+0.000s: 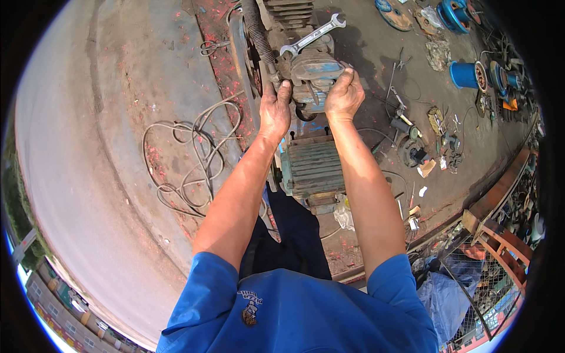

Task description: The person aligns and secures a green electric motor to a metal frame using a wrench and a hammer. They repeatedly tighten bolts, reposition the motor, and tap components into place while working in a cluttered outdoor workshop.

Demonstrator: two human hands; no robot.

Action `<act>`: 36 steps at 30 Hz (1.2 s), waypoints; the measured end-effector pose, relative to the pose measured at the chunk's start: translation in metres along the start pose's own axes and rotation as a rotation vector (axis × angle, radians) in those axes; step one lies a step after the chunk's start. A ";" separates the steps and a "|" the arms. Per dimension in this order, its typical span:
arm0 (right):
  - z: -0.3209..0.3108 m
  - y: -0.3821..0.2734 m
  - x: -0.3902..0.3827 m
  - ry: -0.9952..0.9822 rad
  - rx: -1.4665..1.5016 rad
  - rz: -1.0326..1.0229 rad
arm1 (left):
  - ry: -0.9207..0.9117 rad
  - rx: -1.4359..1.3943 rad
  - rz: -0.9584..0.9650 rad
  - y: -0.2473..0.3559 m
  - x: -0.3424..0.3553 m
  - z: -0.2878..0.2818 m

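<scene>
A greasy grey machine part point(318, 69) with worn blue paint sits between my two hands, on a finned compressor-like machine. My left hand point(275, 112) is closed at its left side, thumb up, just below the end of a ribbed hose point(259, 32); the fingertips are partly hidden. My right hand point(345, 99) grips the part's right edge, thumb on top and fingers curled round. An open-ended wrench point(313, 35) lies slanted across the machine just beyond the part. Nearer to me stands a green finned electric motor point(312, 166).
Looped cable point(200, 147) and scissors point(213, 47) lie on the ground to the left. Blue spools point(465, 75), pliers point(403, 59) and several loose parts are strewn to the right. A rusty metal frame point(500, 247) and blue plastic sheeting point(444, 297) are at lower right.
</scene>
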State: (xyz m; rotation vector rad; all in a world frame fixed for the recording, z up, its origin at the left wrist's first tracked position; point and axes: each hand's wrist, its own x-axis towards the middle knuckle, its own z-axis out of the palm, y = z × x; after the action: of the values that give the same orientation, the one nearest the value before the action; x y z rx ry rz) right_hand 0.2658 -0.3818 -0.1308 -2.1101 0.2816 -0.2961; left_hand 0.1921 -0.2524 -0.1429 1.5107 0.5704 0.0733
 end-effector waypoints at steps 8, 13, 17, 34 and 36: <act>-0.006 0.005 0.005 -0.072 -0.028 -0.057 | -0.123 0.147 0.058 0.023 0.000 -0.028; -0.005 0.015 0.005 -0.071 0.027 -0.109 | 0.142 -0.097 0.061 0.078 0.068 -0.055; -0.008 0.009 0.002 -0.061 0.006 -0.128 | 0.062 -0.131 -0.150 0.126 0.114 -0.032; -0.006 0.012 0.005 -0.044 -0.017 -0.120 | 0.134 0.129 0.103 0.107 0.124 0.000; -0.005 0.009 0.005 -0.001 0.002 -0.156 | 0.147 0.036 0.119 0.108 0.123 -0.002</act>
State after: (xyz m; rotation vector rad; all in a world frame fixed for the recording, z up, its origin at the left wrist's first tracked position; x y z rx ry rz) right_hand 0.2681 -0.3914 -0.1352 -2.1338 0.1160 -0.3872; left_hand 0.3303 -0.1932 -0.0784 1.5820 0.6015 0.2689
